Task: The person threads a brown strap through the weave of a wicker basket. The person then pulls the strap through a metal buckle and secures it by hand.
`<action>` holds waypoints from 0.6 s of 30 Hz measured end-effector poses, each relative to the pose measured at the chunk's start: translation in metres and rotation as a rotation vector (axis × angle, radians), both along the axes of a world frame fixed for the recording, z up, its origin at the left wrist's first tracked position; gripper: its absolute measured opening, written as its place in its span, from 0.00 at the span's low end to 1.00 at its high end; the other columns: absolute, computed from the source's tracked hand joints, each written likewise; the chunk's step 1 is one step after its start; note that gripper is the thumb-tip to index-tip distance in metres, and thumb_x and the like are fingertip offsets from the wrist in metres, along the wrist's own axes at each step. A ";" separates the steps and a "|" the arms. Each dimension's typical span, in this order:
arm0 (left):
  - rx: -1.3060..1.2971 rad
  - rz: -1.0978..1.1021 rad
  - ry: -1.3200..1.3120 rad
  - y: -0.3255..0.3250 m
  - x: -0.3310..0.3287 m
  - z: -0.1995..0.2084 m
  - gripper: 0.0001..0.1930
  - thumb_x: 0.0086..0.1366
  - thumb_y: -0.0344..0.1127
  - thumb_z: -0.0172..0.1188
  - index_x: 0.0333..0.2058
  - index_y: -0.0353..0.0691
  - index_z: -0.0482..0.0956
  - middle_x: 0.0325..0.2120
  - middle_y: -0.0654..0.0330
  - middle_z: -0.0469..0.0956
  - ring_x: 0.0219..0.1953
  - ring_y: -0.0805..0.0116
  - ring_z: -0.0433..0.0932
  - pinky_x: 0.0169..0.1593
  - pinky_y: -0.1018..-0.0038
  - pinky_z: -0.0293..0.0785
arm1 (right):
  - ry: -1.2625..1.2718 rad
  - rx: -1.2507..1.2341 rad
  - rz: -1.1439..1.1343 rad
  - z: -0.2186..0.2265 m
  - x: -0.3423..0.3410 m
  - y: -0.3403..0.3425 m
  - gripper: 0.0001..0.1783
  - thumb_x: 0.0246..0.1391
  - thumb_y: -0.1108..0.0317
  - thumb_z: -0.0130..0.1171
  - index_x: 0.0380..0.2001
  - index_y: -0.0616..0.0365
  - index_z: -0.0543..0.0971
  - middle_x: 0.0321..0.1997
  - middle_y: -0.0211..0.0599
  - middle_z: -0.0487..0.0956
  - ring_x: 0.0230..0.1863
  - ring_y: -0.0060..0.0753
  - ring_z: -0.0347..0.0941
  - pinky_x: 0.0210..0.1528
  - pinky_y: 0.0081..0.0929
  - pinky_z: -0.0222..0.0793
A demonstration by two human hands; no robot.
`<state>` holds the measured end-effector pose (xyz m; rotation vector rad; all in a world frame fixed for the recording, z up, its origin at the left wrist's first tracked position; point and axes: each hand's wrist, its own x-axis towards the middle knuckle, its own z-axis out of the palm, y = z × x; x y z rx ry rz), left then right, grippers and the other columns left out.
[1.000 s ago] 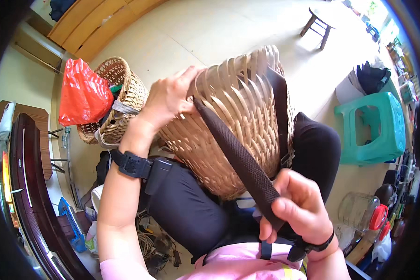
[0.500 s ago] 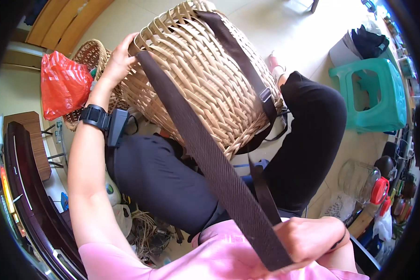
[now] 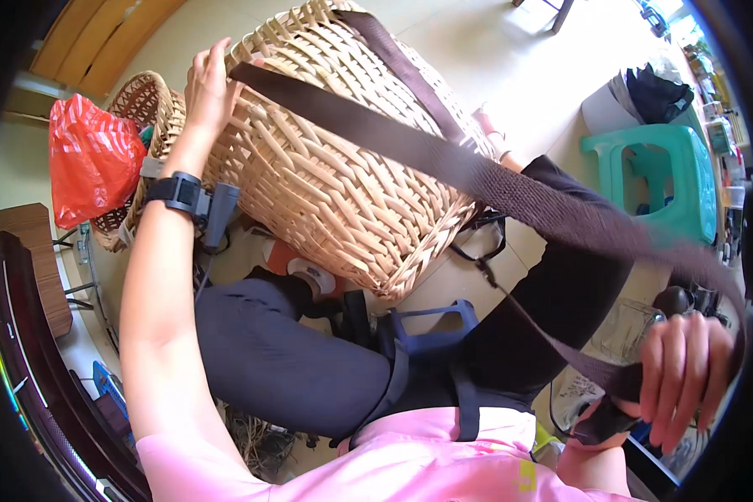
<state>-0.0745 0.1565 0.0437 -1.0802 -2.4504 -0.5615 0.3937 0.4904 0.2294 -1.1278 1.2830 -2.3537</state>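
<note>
A large woven basket (image 3: 335, 167) lies tilted in front of my knees. My left hand (image 3: 209, 92) is at its left edge, gripping the rim beside the end of a dark brown webbing strap (image 3: 376, 146). That strap runs across the basket and off to the right, where it blurs and curves round to my right hand (image 3: 686, 376). Closed fingers of my right hand hold the strap, away from my body at the lower right. A second brown strap (image 3: 393, 71) crosses the basket's far side. My right thumb is hidden.
A smaller basket (image 3: 146, 96) with a red plastic bag (image 3: 96, 163) stands at the left. On the right are a green plastic stool (image 3: 694, 180) and a clear jar (image 3: 623, 326). A blue plastic frame (image 3: 435, 326) sits between my legs. A dark wooden edge (image 3: 42, 360) curves along the left.
My right hand has swung out from my lap to the right, drawing the strap with it. The basket has tipped slightly and shifted left. My left hand stays at its rim.
</note>
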 end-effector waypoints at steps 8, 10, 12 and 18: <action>-0.297 0.047 -0.153 -0.028 0.069 0.044 0.45 0.53 0.28 0.70 0.69 0.40 0.57 0.63 0.43 0.62 0.66 0.44 0.63 0.69 0.59 0.61 | -0.268 -0.148 -0.589 -0.027 -0.014 -0.080 0.18 0.75 0.60 0.37 0.36 0.56 0.74 0.18 0.39 0.82 0.13 0.30 0.77 0.20 0.27 0.76; -0.332 0.020 -0.130 -0.029 0.102 0.062 0.45 0.54 0.35 0.73 0.68 0.39 0.58 0.62 0.36 0.62 0.65 0.37 0.63 0.67 0.52 0.64 | -0.290 -0.169 -0.731 -0.022 -0.015 -0.096 0.20 0.76 0.58 0.36 0.35 0.55 0.73 0.16 0.36 0.81 0.11 0.28 0.75 0.17 0.26 0.75; -0.360 0.069 -0.044 -0.023 0.145 0.078 0.43 0.56 0.40 0.71 0.68 0.41 0.59 0.63 0.45 0.63 0.66 0.46 0.64 0.69 0.59 0.61 | -0.283 -0.087 -0.723 -0.016 -0.019 -0.102 0.20 0.76 0.56 0.36 0.35 0.55 0.73 0.13 0.31 0.77 0.09 0.25 0.70 0.16 0.25 0.71; -0.109 -0.317 -0.259 -0.031 0.293 0.137 0.16 0.58 0.42 0.69 0.40 0.38 0.83 0.39 0.55 0.82 0.42 0.53 0.81 0.48 0.61 0.76 | -0.475 0.029 -0.843 -0.009 -0.025 -0.125 0.24 0.77 0.54 0.28 0.41 0.60 0.71 0.09 0.20 0.65 0.08 0.18 0.58 0.20 0.20 0.62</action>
